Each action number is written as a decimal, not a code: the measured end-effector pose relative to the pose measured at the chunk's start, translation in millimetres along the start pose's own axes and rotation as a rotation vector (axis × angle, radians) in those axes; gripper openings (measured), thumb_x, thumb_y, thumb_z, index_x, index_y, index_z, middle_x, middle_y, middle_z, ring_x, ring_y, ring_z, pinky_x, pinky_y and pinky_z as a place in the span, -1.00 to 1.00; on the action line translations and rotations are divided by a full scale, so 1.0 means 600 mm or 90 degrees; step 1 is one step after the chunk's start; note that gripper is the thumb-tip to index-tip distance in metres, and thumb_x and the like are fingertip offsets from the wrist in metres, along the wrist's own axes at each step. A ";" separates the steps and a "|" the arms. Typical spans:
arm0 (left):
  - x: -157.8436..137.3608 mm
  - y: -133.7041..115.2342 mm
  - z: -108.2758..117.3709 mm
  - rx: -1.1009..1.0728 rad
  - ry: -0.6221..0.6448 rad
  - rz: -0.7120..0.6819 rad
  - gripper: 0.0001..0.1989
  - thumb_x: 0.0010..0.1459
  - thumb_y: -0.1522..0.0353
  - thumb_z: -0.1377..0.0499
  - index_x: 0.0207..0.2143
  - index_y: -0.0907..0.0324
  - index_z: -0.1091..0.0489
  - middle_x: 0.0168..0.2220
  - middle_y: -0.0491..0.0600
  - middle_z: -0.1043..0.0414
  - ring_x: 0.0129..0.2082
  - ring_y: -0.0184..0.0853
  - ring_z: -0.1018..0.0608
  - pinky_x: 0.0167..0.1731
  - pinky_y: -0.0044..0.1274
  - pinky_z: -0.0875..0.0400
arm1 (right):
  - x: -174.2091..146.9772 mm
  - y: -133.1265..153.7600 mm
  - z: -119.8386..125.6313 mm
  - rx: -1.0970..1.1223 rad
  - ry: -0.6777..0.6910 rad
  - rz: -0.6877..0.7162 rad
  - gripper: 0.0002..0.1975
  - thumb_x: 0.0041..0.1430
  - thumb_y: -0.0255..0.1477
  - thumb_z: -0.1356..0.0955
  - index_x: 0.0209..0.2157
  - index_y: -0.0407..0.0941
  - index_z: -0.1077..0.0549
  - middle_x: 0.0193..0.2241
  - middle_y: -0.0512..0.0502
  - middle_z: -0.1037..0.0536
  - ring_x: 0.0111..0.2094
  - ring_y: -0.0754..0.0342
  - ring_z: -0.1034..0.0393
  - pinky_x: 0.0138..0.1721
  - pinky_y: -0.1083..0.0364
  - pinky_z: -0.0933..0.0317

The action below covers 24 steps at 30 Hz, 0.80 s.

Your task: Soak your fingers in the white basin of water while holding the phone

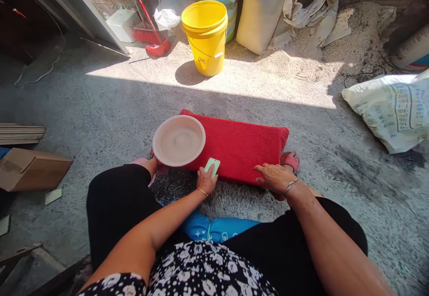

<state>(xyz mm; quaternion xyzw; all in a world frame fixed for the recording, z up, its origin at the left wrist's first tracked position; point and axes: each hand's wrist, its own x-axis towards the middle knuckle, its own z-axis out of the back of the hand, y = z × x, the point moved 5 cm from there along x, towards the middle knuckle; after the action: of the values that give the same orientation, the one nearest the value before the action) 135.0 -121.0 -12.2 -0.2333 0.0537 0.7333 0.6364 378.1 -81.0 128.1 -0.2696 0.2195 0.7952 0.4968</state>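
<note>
My left hand is closed around a pale green flat piece with rounded corners, its thumb lying on the face. The piece is just over the front edge of a long block covered in red, fuzzy cloth. On the block's right end lies my right hand, fingers stretched out, holding nothing. A pale pink basin stands over the block's left end. What the basin contains, I cannot make out for certain.
A yellow bucket stands ahead in sunlight. Behind it are a red broom and dustpan and a full sack. To the right lies a printed white bag. A cardboard box sits at left.
</note>
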 end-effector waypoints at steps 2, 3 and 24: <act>-0.007 -0.023 -0.026 0.017 0.042 -0.040 -0.38 0.19 0.15 -0.11 0.29 -0.14 -0.11 0.00 0.09 -0.18 -0.03 -0.13 -0.32 -0.03 -0.34 -0.31 | -0.004 -0.017 0.003 -0.005 -0.014 -0.026 -0.59 0.30 -0.28 -0.24 0.13 -0.10 -0.34 -0.06 -0.25 -0.51 -0.03 -0.09 -0.43 -0.11 0.03 -0.23; -0.020 -0.041 -0.046 0.021 0.078 -0.092 -0.36 0.16 0.15 -0.14 0.29 -0.18 -0.10 0.02 0.08 -0.17 -0.02 -0.13 -0.31 -0.04 -0.35 -0.32 | -0.007 -0.023 0.003 -0.003 -0.021 -0.032 -0.58 0.31 -0.28 -0.24 0.14 -0.10 -0.33 -0.06 -0.25 -0.51 -0.03 -0.09 -0.43 -0.11 0.03 -0.23; -0.062 -0.194 -0.100 -0.031 0.239 -0.444 -0.43 0.07 0.18 -0.23 0.16 -0.28 -0.28 0.02 0.01 -0.18 -0.01 -0.15 -0.29 0.00 -0.33 -0.29 | -0.033 -0.055 0.004 0.041 -0.015 -0.075 -0.56 0.32 -0.22 -0.22 0.18 -0.04 -0.30 0.00 -0.21 -0.49 -0.03 -0.06 -0.41 -0.09 0.03 -0.22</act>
<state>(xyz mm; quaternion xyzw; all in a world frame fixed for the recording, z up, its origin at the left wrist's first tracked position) 265.8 -156.0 -24.8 -0.3825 0.0696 0.4190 0.8206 414.7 -79.3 140.3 -0.2562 0.2231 0.7603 0.5537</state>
